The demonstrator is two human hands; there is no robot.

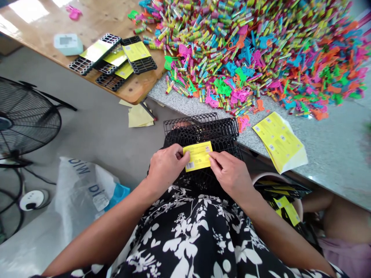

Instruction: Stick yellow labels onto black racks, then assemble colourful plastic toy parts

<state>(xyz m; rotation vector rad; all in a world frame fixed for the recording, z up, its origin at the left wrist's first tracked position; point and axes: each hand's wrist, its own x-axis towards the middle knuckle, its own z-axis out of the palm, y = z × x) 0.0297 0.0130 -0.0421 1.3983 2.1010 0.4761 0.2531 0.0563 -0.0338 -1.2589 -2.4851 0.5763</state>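
Observation:
A yellow printed label (198,156) with a barcode and small symbols is stretched between my two hands, above my lap. My left hand (166,164) pinches its left end between thumb and fingers. At the right end, my right hand (232,173) grips the edge the same way. Right behind and under the label, black plastic grid trays (203,129) with rows of round holes rest on my lap. The label hides part of the nearest tray, and I cannot tell whether the two touch.
Small colourful tubes (199,33) and plastic toy guns (246,50) cover the stone counter. Yellow label sheets (279,141) lie at its edge. Labelled black trays (139,54) and a white timer (68,44) occupy the wooden table. A fan (26,119), plastic sack (78,193) and bucket (272,177) stand around me.

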